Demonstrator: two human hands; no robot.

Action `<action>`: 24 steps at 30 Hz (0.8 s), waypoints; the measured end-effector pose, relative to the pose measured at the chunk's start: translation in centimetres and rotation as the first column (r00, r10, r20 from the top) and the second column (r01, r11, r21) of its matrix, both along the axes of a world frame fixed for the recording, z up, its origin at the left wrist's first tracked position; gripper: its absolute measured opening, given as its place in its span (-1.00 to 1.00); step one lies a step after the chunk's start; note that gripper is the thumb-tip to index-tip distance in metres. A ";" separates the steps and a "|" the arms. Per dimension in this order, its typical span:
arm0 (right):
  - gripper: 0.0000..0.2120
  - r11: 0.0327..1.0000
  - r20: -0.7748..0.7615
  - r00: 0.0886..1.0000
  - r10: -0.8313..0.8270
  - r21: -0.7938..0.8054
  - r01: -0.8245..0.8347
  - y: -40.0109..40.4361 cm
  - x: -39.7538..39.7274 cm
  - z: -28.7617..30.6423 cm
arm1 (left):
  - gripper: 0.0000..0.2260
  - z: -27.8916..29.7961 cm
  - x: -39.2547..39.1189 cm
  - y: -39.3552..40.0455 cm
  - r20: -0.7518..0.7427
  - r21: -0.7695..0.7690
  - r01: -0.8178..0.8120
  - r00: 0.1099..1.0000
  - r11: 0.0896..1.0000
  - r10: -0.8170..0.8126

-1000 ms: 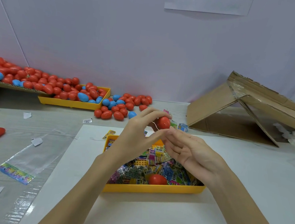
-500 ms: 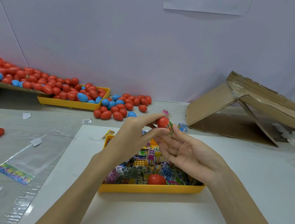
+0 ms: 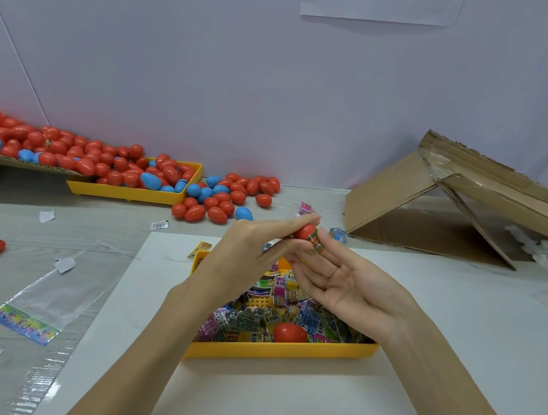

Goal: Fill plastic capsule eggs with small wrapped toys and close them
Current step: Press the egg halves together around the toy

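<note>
A single wide-angle view from the person's head looks forward and down across the pale grey counter (image 3: 457,333) toward the far white wall (image 3: 214,62), close above the yellow plastic tray of wrapped toys (image 3: 282,349) at near centre.

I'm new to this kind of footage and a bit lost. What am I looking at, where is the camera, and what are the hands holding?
No machine here: a person works bare-handed, filmed by a camera worn on their head, looking forward and down. The left hand grips a red capsule egg half. The right hand presses a wrapped toy into it with straight fingers. Below sits a yellow tray of wrapped toys with one red egg in it. At the back left, a pile of red and blue eggs; at right, a torn cardboard box.
</note>
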State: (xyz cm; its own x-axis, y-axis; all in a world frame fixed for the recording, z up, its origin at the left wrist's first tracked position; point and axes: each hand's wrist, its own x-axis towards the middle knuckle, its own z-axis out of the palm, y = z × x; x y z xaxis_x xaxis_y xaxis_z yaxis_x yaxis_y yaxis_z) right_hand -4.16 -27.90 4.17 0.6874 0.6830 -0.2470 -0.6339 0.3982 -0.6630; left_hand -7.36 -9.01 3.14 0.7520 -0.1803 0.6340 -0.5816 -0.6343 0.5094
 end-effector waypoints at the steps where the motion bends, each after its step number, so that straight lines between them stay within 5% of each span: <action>1: -0.70 1.000 -0.015 1.000 -0.010 0.008 0.010 0.0 0.0 0.0 | -0.58 0.0 0.0 0.0 -0.001 0.006 0.004 1.000 1.000 -0.004; 15: -0.58 0.999 0.018 0.999 -0.034 0.033 0.034 0.2 -0.2 -0.2 | -0.57 -0.4 0.1 0.6 -0.059 0.042 -0.002 0.998 0.999 0.005; 19: -0.63 0.980 0.211 0.973 -0.097 -0.149 0.130 0.5 -0.5 -0.3 | -0.55 -0.2 0.1 0.5 -0.121 0.096 0.000 0.993 0.995 0.011; 21: -0.68 0.891 0.493 0.853 -0.171 -0.292 0.347 0.6 -0.7 -0.4 | -0.54 -0.3 0.2 0.4 -0.143 0.116 -0.018 0.989 0.993 0.034; 24: -0.72 0.605 0.915 0.369 -0.162 -0.203 0.770 0.2 0.8 0.3 | -0.49 -0.5 0.5 0.8 -0.174 0.129 -0.102 0.977 0.986 0.124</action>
